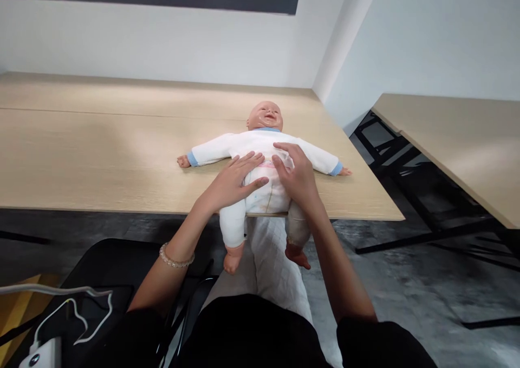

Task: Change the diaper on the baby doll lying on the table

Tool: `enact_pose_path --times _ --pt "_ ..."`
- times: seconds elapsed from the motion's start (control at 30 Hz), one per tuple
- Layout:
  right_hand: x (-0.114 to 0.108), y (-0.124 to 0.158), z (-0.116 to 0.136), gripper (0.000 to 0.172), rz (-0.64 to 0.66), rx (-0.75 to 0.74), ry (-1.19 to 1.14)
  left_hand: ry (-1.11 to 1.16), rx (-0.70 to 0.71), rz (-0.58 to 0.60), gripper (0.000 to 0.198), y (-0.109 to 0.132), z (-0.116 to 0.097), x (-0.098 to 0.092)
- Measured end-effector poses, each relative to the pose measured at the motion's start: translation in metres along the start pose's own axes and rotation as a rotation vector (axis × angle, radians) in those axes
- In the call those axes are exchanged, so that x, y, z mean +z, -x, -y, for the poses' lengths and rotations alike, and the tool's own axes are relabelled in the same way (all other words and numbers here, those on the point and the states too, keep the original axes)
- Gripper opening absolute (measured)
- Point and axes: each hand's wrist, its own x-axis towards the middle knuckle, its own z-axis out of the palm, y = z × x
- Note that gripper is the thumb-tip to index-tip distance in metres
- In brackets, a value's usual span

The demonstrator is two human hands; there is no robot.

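Observation:
A baby doll [266,136] in a white outfit with blue collar and cuffs lies on its back on the wooden table [101,157]. Its arms stretch out to both sides, and its legs hang over the front edge. Across the doll's belly, on the left side, lies my left hand [238,181], flat with fingers and thumb apart. My right hand [299,176] rests at the other side of the torso, fingers bent and thumb apart from the index finger. Neither hand shows anything held. Between the hands, a pink mark shows on the clothing at the waist.
A second table [455,124] stands to the right, with black folding legs beneath. Below left are a black chair [117,260], a white cable [52,289] and a white device [43,354]. A wall [162,43] rises behind the table.

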Motion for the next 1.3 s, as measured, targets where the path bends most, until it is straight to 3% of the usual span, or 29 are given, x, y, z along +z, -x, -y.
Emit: enact_pose_path --times 0.2,0.37,0.57,0.77,0.83,0.9,0.97,1.03,1.17,1.3 --pt "-0.016 0.026 0.006 0.055 0.371 0.026 0.187 -0.078 0.003 0.013 0.068 0.001 -0.004 0.000" --pt "-0.018 0.025 0.004 0.058 0.446 0.039 0.174 -0.221 -0.058 -0.016 0.067 -0.003 -0.020 0.009" --pt "-0.026 0.034 -0.001 0.065 0.287 0.158 0.040 -0.110 -0.043 -0.112 0.062 -0.001 -0.016 0.020" --pt "-0.030 0.030 -0.007 0.071 0.376 0.148 0.050 0.126 -0.108 -0.082 0.063 -0.002 -0.006 0.015" --pt "-0.035 0.033 -0.006 0.066 0.353 0.134 0.017 0.250 -0.080 -0.138 0.060 0.002 -0.007 0.012" --pt "-0.042 0.043 -0.001 0.057 0.262 0.111 0.009 0.321 -0.054 -0.284 0.051 0.013 -0.010 0.012" --pt "-0.046 0.058 0.006 0.045 0.136 0.085 0.048 0.289 -0.057 -0.471 0.035 0.030 -0.014 0.015" --pt "-0.045 0.075 0.015 0.035 0.052 0.064 0.117 0.201 -0.077 -0.573 0.021 0.047 -0.019 0.021" --pt "-0.032 0.104 0.029 0.023 -0.038 0.025 0.281 0.067 -0.111 -0.581 0.013 0.070 -0.027 0.035" --pt "-0.021 0.121 0.037 0.010 -0.122 -0.001 0.453 0.035 -0.128 -0.572 0.010 0.078 -0.030 0.047"
